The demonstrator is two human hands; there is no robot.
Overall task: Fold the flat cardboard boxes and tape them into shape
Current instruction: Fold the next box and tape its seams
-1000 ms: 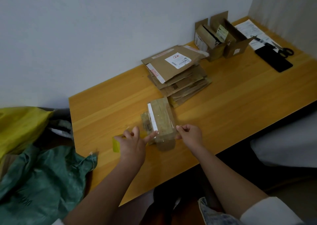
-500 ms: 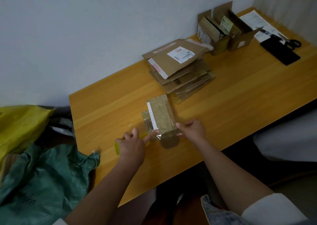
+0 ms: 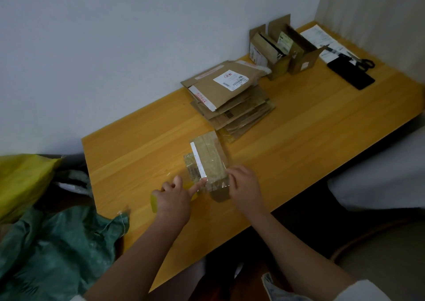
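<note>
A small folded cardboard box covered with clear tape stands on the wooden table near its front edge. My left hand grips a yellow tape dispenser, and its forefinger reaches to the box's near left corner. My right hand presses the tape down on the box's near end with curled fingers. A stack of flat cardboard boxes lies behind the box. Two folded boxes with open flaps stand at the back by the wall.
Black scissors, a black phone and printed papers lie at the far right. A green woven sack and a yellow bag sit left of the table. A pale cushion is at right.
My right hand has moved from the box's right side onto its near end. The left hand with the dispenser has stayed by the box's left corner. The camera has tilted a little.
</note>
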